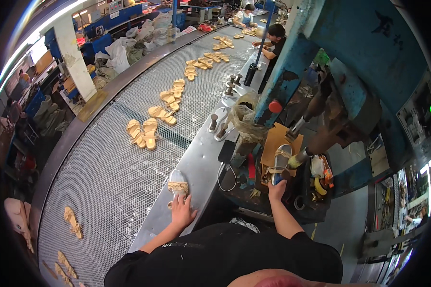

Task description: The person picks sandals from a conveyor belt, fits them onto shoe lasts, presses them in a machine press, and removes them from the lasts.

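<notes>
My left hand (182,211) lies over the heel end of a sandal (177,185) with a grey sole and a tan braided strap, which rests on the metal ledge. Its fingers are spread and touch the strap area; whether they grip it cannot be told. On the right, my right hand (277,189) is closed around the heel end of another sandal (283,152) with a tan strap. That sandal sits toe away from me at the press machine (337,115), under its slanted rods. One rod's pale tip (294,161) is close beside the strap.
Tan sandals (150,133) lie in a row on the perforated conveyor (124,177), with others near its left rim. Metal shoe forms (213,123), a phone (227,150) with a white cable, and a plastic-lined bin (244,115) stand along the ledge. A co-worker (276,40) sits farther along.
</notes>
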